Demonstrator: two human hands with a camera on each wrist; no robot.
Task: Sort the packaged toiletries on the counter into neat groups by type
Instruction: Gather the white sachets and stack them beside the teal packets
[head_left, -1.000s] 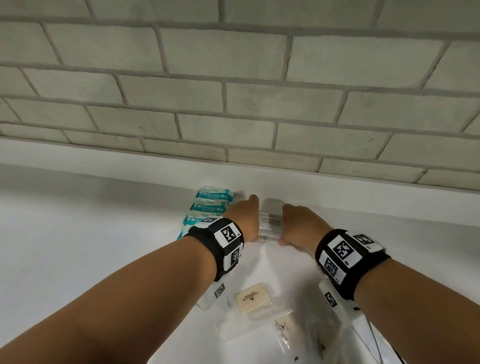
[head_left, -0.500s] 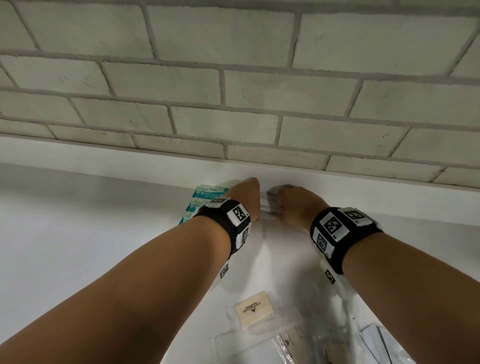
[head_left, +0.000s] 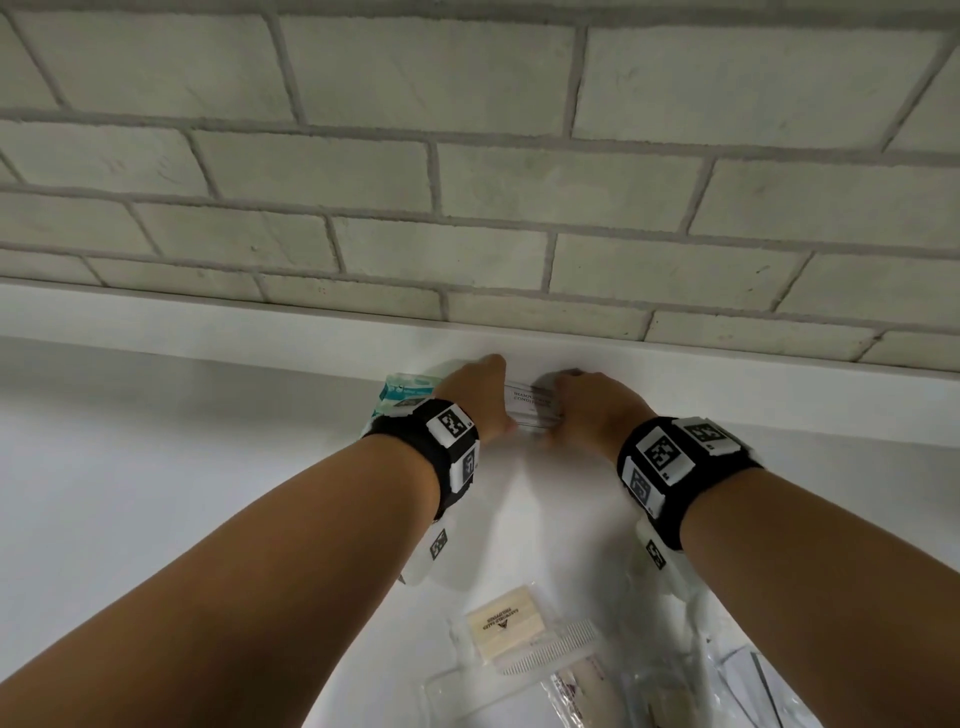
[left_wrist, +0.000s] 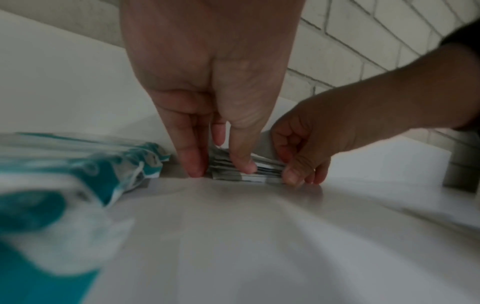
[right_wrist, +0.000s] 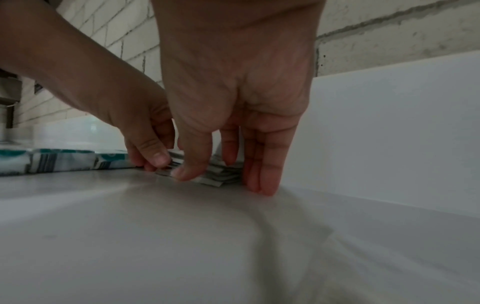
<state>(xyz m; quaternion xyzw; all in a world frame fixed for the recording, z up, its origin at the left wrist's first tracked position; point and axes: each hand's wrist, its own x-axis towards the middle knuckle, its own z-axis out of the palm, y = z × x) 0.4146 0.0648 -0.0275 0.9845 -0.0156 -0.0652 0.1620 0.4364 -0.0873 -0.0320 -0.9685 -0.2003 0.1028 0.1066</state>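
Note:
A small stack of white sachets lies flat on the white counter, close to the backsplash. My left hand grips its left end, thumb on the front edge and fingers down the side. On the right end my right hand does the same, fingertips touching the counter. The two hands squeeze the stack between them. A row of teal-and-white packets lies just left of the stack, partly hidden by my left wrist.
Near me lie a wrapped soap bar, a white comb and several clear plastic packages. A white backsplash ledge runs behind the stack under a brick wall.
Both hands have slid the sachet stack away from me, up to the backsplash beside the teal packets. Their hold on it is unchanged.

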